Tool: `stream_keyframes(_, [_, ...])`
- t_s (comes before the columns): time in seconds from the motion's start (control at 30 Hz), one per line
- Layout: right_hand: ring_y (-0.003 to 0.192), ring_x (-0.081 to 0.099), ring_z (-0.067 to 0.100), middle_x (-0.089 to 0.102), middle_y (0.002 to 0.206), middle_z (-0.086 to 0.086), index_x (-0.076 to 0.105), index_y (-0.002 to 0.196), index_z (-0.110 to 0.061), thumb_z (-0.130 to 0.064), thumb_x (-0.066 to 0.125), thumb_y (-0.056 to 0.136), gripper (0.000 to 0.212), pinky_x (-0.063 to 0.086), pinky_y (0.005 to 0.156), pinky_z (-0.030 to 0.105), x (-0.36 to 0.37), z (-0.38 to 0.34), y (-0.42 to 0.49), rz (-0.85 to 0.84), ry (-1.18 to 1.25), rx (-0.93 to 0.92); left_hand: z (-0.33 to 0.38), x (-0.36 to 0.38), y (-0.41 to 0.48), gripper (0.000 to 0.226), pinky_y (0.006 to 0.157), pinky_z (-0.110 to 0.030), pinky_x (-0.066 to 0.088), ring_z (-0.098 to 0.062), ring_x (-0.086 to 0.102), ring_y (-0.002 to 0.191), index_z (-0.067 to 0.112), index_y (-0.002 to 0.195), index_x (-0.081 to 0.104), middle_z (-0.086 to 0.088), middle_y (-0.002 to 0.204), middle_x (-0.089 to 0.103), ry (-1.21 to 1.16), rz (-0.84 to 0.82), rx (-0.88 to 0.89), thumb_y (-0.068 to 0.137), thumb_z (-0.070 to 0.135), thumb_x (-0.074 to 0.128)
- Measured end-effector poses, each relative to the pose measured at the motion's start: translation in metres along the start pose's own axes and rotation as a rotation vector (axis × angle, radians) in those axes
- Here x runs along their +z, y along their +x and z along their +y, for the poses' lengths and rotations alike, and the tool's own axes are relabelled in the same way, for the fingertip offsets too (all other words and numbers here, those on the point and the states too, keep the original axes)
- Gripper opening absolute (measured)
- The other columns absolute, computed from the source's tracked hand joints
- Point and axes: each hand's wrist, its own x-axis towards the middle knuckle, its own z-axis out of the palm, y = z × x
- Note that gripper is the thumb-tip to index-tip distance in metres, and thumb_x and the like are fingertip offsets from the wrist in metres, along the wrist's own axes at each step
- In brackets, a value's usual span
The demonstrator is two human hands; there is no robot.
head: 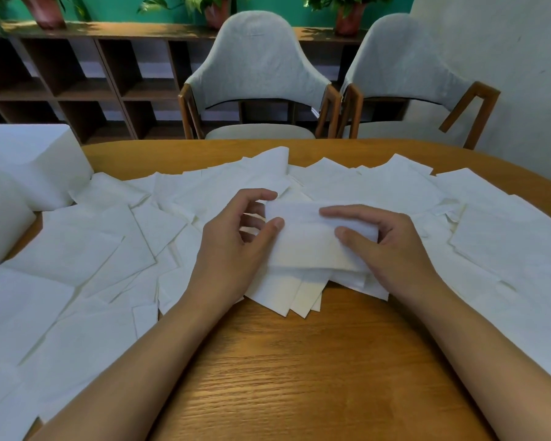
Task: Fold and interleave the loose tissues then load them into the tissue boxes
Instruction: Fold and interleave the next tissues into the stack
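- While it sits over scattered loose white tissues [77,249] on the brown wooden table [299,361], a folded white tissue wad [309,243] is pinched at its left end by the left hand [236,240].
- The right hand [392,249] grips its right end (thumb on top).

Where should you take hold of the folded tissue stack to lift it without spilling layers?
By its two short ends, coming in from left and right, thumbs on top, fingers beneath. The folded stack is long, limp and layered, so one middle pinch would likely let it sag.

Two hands [236,240], two chairs [258,65], three potted plants [347,14], many tissues [77,249].
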Motion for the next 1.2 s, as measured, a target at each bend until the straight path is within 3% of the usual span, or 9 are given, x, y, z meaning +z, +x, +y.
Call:
stream_keyframes(0.13, [0.115,0.054,-0.013,0.067,0.116,-0.033,0.075,0.113,-0.031,-0.006,0.061,0.097,0.033,0.041,0.095,0.005,-0.009,0.005,0.004,0.133,0.025,0.031,-0.004,-0.004,-0.001,0.07,0.073,-0.018,0.049,-0.006,0.058,0.092,0.041,0.143,0.041,0.019,0.109,0.058,0.262,-0.088,0.023,0.085,0.047,0.08])
stream_keyframes(0.3, [0.116,0.054,-0.013,0.069,0.118,-0.027,0.075,0.115,-0.029,-0.006,0.06,0.097,0.033,0.038,0.094,0.0,-0.01,0.009,0.004,0.162,0.012,0.042,-0.006,0.0,-0.012,0.081,0.1,-0.036,0.05,-0.01,0.045,0.127,0.037,0.145,0.045,0.011,0.138,0.045,0.489,-0.21,0.078,0.076,0.066,0.078])
stream_keyframes(0.47, [0.116,0.055,-0.012,0.069,0.119,-0.024,0.075,0.114,-0.029,-0.006,0.06,0.097,0.033,0.037,0.092,-0.002,-0.012,0.011,0.004,0.199,0.008,0.044,-0.001,-0.001,-0.013,0.093,0.099,-0.033,0.048,-0.01,0.047,0.127,0.039,0.15,0.038,0.011,0.14,0.048,0.506,-0.212,-0.019,0.074,0.07,0.079])
stream_keyframes(0.6, [0.117,0.056,-0.009,0.07,0.118,-0.022,0.076,0.114,-0.028,-0.005,0.06,0.096,0.033,0.04,0.096,0.002,-0.013,0.011,0.003,0.204,0.021,0.047,0.001,-0.003,-0.012,0.069,0.08,-0.018,0.046,-0.002,0.054,0.097,0.04,0.141,0.048,0.018,0.112,0.057,0.353,-0.172,-0.079,0.082,0.054,0.081])
stream_keyframes(0.73, [0.115,0.055,-0.012,0.07,0.117,-0.025,0.076,0.113,-0.029,-0.005,0.06,0.096,0.034,0.038,0.092,-0.001,-0.012,0.011,0.004,0.223,0.016,0.061,-0.001,-0.005,-0.009,0.052,0.071,-0.007,0.045,0.004,0.06,0.09,0.04,0.138,0.052,0.014,0.092,0.065,0.197,-0.078,-0.125,0.092,0.034,0.077])
stream_keyframes(0.83, [0.113,0.053,-0.017,0.068,0.115,-0.03,0.075,0.112,-0.032,-0.007,0.06,0.096,0.034,0.036,0.088,-0.005,-0.012,0.011,0.004,0.224,0.01,0.077,0.001,-0.012,-0.004,0.046,0.077,-0.013,0.047,0.005,0.064,0.09,0.042,0.129,0.057,0.012,0.088,0.073,0.084,-0.044,-0.212,0.09,0.034,0.08])
stream_keyframes(0.97, [0.107,0.047,-0.025,0.064,0.117,-0.034,0.075,0.11,-0.036,-0.009,0.06,0.097,0.033,0.033,0.081,-0.009,-0.01,0.012,0.005,0.212,-0.007,0.114,0.001,-0.023,0.002,0.01,0.075,-0.026,0.052,0.004,0.068,0.086,0.037,0.104,0.073,0.02,0.084,0.075,0.017,0.06,-0.215,0.096,0.032,0.073])
stream_keyframes(1.07, [0.107,0.047,-0.024,0.064,0.122,-0.027,0.075,0.11,-0.036,-0.01,0.06,0.096,0.033,0.032,0.08,-0.009,-0.009,0.014,0.004,0.222,-0.028,0.12,0.0,-0.034,0.007,0.009,0.076,-0.026,0.049,0.002,0.064,0.077,0.033,0.093,0.077,0.019,0.074,0.071,-0.097,0.122,-0.256,0.096,0.025,0.072])
stream_keyframes(1.2, [0.116,0.05,-0.015,0.066,0.122,-0.027,0.075,0.11,-0.036,-0.019,0.062,0.098,0.025,0.034,0.088,0.001,-0.009,0.01,0.004,0.211,-0.038,0.126,0.003,-0.045,0.012,0.009,0.081,-0.028,0.051,-0.011,0.07,0.097,0.025,0.09,0.082,0.011,0.097,0.077,-0.209,0.001,-0.31,0.093,0.021,0.075])
